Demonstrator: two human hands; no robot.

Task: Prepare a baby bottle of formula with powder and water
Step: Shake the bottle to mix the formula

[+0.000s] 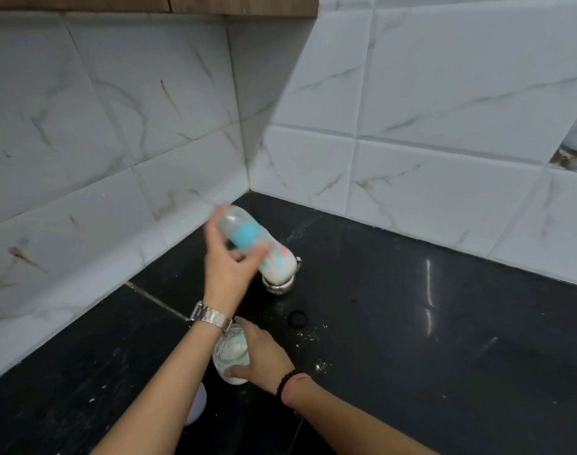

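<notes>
Mid-frame, your left hand (228, 274) grips the blurred, tilted baby bottle (259, 246), milky liquid pooled low, probably shaking to mix. Lower centre, your right hand (264, 357) wraps the powder jar (231, 354), steadying it on the bench (412, 339).

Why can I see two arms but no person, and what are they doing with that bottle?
The camera sits on the person's head and looks down, so you see only their arms. The left hand, with a silver watch on its wrist, holds a baby bottle tilted in the air. It looks blurry, so it is probably being shaken. There is white milk in its bottom end. The right hand holds a clear glass jar with white powder inside, standing on the black counter. Also on the counter are a small black cap, some spilled powder, and a shiny metal thing behind the bottle; I can't tell what that is.
</notes>
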